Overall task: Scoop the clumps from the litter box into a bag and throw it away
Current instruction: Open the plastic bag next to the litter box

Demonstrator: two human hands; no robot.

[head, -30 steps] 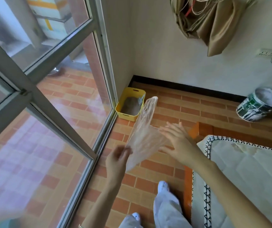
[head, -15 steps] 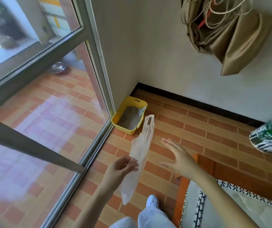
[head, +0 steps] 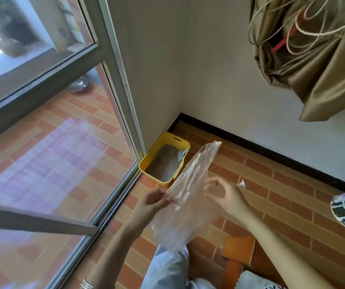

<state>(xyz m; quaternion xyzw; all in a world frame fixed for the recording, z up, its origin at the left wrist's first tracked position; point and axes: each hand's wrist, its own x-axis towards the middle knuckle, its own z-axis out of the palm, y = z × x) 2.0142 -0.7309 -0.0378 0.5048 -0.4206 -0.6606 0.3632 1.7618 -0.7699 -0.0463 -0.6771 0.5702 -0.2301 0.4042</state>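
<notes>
Bag-prep step: left hand (head: 153,202) pinches the clear plastic bag (head: 185,197), right hand (head: 222,192) half-curled at its other side, grip unclear. Yellow litter box (head: 146,163) with scoop (head: 181,156) sits in the floor's corner by the glass door; next, open the bag's mouth.

I see a thin, clear plastic bag (head: 185,197), crinkled and glossy where light catches it. The litter box (head: 146,162) at the far corner looks like smooth yellow plastic, filled with matt grey, grainy litter (head: 164,163). The floor (head: 271,184) is matt orange brick-pattern tile. On my left, glass (head: 42,153) sits in a dull grey metal frame (head: 121,84). Sheeny olive cloth (head: 323,76) hangs upper right.
</notes>
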